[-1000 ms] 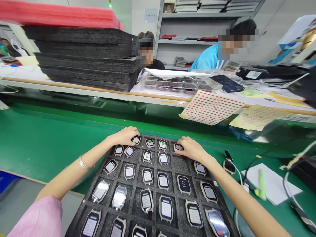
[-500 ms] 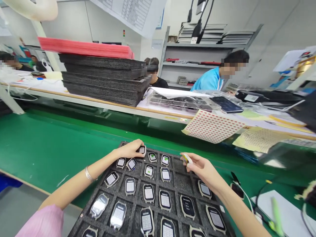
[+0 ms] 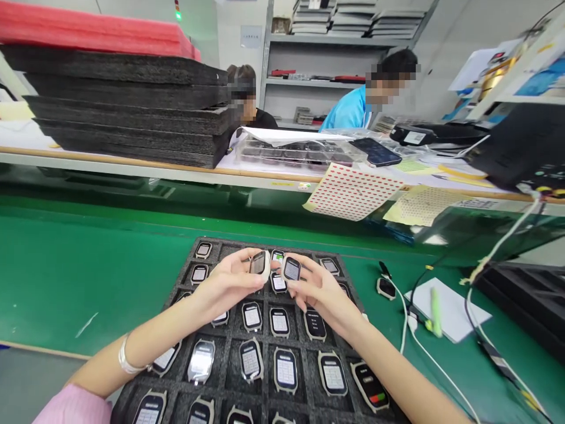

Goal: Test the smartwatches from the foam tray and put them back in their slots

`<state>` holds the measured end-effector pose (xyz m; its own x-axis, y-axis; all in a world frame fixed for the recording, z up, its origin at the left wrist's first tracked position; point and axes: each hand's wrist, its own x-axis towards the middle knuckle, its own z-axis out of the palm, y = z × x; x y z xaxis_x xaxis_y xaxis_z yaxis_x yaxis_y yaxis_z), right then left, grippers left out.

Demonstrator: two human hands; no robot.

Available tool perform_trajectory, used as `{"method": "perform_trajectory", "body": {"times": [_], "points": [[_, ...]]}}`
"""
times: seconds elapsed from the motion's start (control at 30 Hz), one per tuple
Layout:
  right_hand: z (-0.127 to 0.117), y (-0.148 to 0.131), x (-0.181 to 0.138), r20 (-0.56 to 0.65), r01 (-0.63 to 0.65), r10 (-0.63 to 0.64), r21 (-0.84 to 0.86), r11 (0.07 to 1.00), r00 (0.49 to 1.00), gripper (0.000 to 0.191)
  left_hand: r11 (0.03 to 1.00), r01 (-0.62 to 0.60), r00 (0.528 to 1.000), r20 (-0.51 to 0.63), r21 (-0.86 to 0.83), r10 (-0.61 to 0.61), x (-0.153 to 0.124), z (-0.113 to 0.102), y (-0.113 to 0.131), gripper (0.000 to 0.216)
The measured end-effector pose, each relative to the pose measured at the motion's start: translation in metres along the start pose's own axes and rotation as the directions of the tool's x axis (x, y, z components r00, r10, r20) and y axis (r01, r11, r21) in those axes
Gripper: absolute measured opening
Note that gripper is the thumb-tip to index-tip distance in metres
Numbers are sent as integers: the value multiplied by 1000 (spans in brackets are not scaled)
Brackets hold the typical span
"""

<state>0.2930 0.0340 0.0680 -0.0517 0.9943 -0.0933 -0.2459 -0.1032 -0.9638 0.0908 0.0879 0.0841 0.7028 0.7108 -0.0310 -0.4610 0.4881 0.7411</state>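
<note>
My left hand point(image 3: 236, 280) grips a smartwatch case point(image 3: 260, 266) without a strap, its edge turned partly towards me. Close beside it, my right hand point(image 3: 320, 288) pinches a second watch case point(image 3: 292, 269) with its lit screen facing me. Both hands hover over the far part of a black foam tray point(image 3: 227, 327) divided into square pockets. Several strapless watch cases lie in the pockets, most with lit white screens, such as one watch case point(image 3: 285, 370) near the middle. One dark-screened watch case point(image 3: 369, 386) at the right shows green and red patches. My forearms hide some pockets.
A stack of black foam trays point(image 3: 128, 112) topped with red foam point(image 3: 97, 35) stands on the shelf ahead. A phone point(image 3: 375, 151) and dotted sticker sheets point(image 3: 353, 191) lie along it. At right are a cabled watch point(image 3: 386, 287), white paper point(image 3: 459, 312) and cables. Two people sit beyond.
My hands have come together over the tray's middle, the left moving right and the right moving left. The left has lifted its watch case from the tray. The view has shifted.
</note>
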Motion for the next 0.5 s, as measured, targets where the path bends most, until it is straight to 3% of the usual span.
{"method": "perform_trajectory", "body": {"times": [0.17,0.27,0.5], "points": [[-1,1,-3,-1,40,-40,35,999,999,37,993,114,993,-20,-34,-114,1,-5,-13,40],[-1,3,-3,-43,95,-94,7,995,995,32,994,106,993,-60,13,-105,-1,-7,-14,46],[0,10,-6,-126,178,-203,-184,967,971,32,988,50,999,-9,145,-49,-8,-2,-18,45]]}}
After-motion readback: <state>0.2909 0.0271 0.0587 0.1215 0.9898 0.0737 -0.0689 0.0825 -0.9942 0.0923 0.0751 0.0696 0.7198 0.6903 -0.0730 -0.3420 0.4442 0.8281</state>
